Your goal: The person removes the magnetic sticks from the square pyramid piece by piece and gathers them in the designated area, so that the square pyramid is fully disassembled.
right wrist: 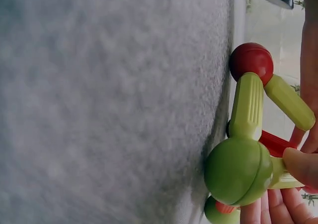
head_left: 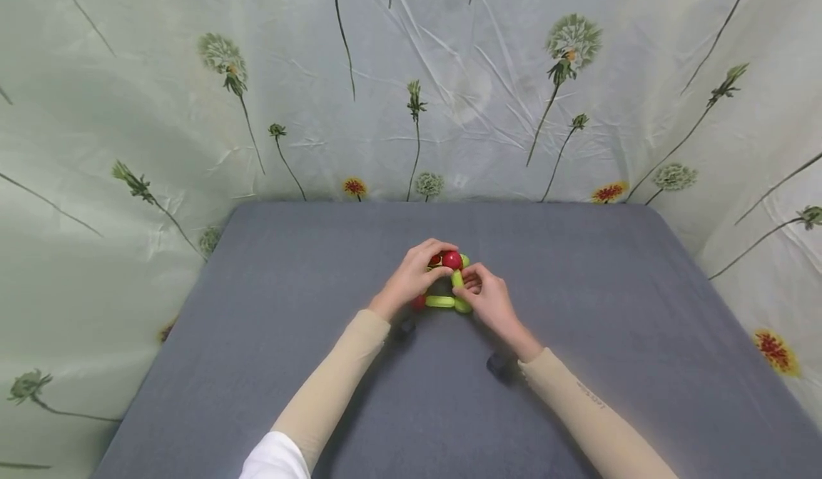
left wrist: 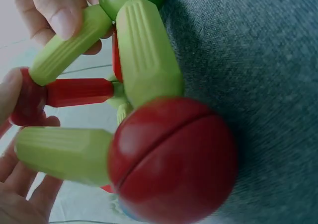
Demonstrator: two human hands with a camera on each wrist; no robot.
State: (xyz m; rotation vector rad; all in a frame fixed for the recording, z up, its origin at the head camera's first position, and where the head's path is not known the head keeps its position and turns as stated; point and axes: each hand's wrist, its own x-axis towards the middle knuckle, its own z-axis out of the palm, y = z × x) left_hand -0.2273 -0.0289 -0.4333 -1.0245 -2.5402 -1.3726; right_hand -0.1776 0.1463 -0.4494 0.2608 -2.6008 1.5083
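A toy frame of balls and rods stands on the grey surface. Near its top, my left hand (head_left: 416, 272) holds a red ball (head_left: 452, 260) between thumb and fingers. My right hand (head_left: 488, 299) pinches the upright light green rod (left wrist: 72, 45), which runs from that red ball down to a green ball (right wrist: 238, 171). A lower light green rod (head_left: 440, 301) joins the green ball to another red ball (left wrist: 174, 159). From this lower red ball a slanting light green rod (right wrist: 290, 102) rises, its upper end without a ball. A red rod (left wrist: 79, 92) extends from the held ball.
The grey padded surface (head_left: 289, 393) lies around the frame. Behind it hangs a pale curtain (head_left: 385, 136) with printed dandelions. A dark wrist camera (head_left: 501, 367) sits under the right wrist, another (head_left: 404, 328) under the left.
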